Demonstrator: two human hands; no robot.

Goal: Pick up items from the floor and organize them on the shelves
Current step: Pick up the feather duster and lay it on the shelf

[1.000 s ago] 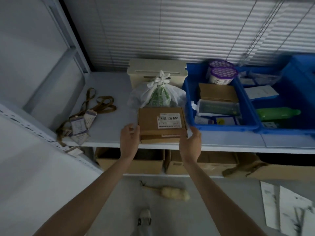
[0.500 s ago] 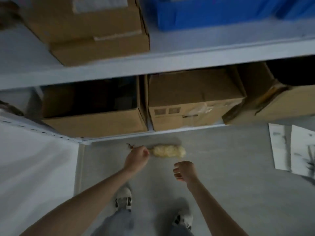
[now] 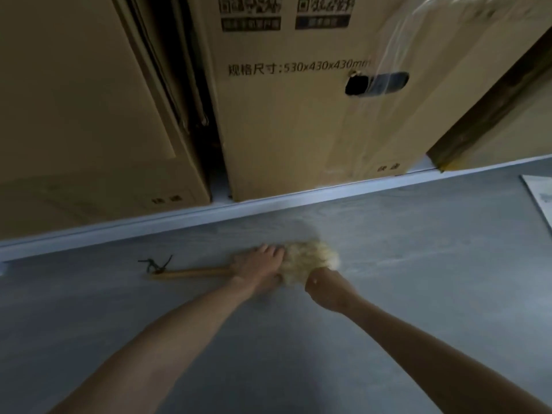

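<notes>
The left hand's fingers (image 3: 270, 251) curl over the neck of the wool duster (image 3: 310, 259), thumb underneath, grasping it where the wooden handle (image 3: 194, 272) meets the fluffy head. The left hand (image 3: 257, 267) rests low against the grey floor (image 3: 388, 309), on which the duster lies flat. On the far side of the duster's head, the right hand (image 3: 320, 280) is pushed into the wool; its fingers are buried, so their state cannot be told. A dark cord loop (image 3: 156, 262) trails from the handle's free end, away from both hands. Just behind the duster runs the pale bottom rail of the shelf (image 3: 268, 201). Above the rail, directly behind the duster, stands a cardboard box (image 3: 298, 130) printed with codes and characters, with a taped hand hole (image 3: 355, 85). Left of it sit flattened cardboard sheets (image 3: 179, 70) and another carton (image 3: 89, 115); a third carton (image 3: 507, 100) leans to the right. A white paper sheet (image 3: 540, 195) lies on the floor well right of the duster.
</notes>
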